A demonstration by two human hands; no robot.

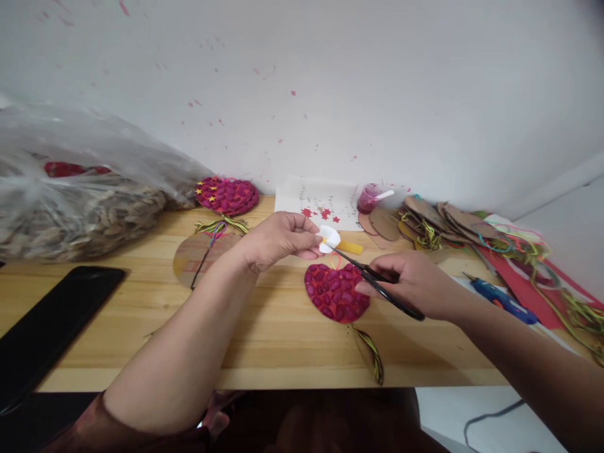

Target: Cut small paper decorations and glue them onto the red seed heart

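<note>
My left hand (289, 238) pinches a small curled piece of white-and-yellow paper (329, 238) above the table. In my right hand (409, 283) is a pair of black-handled scissors (363, 269), with the blades pointing left and reaching the paper. Below them lies a heart-shaped ornament (336, 294) covered in magenta pieces, with an orange loop on top and a yellow-and-black tassel (370, 353) underneath. A yellow strip (352, 247) shows just behind the blades. Whether the strip joins the paper I cannot tell.
A plastic bag of brown pieces (94, 214) and a black phone (61, 327) lie left. Behind are magenta ornaments (231, 196), a sheet with red stars (302, 192) and a paint cup (368, 200). Cardboard shapes (446, 220) and a blue glue gun (503, 301) are right.
</note>
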